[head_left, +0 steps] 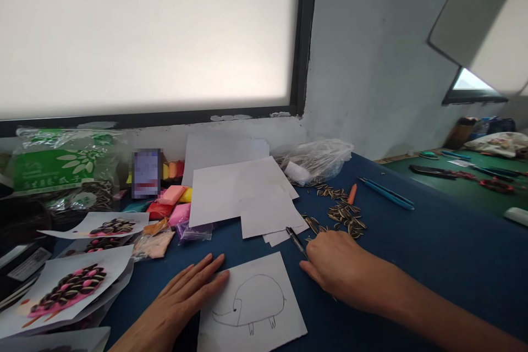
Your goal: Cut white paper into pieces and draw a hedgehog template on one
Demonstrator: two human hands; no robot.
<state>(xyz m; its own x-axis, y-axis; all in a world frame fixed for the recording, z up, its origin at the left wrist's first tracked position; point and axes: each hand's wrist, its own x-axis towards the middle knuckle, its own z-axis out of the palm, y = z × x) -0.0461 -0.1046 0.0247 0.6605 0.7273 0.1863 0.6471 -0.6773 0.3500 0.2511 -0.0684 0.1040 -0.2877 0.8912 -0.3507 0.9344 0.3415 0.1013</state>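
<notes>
My left hand (187,294) lies with its fingers stretched out, its fingertips at the upper left edge of a white sheet of paper (291,335). On that sheet is a pencil-thin line drawing (259,300) of a round-backed animal with a pointed snout, an eye and two short legs. Right of the sheet, my right hand (340,261) is closed with the lower end of a dark pen (296,242) between thumb and fingers. The pen's tip end points away from me, beside blank paper. Loose striped sunflower seeds (346,217) lie just beyond my right hand.
Blank sheets (235,192) are stacked by the wall. Coloured clay packets (169,206) lie left of them, near pictures of a seed-covered figure (70,286). Blue tweezers (388,193), an orange stick (352,194) and a clear plastic bag (322,157) lie at the right.
</notes>
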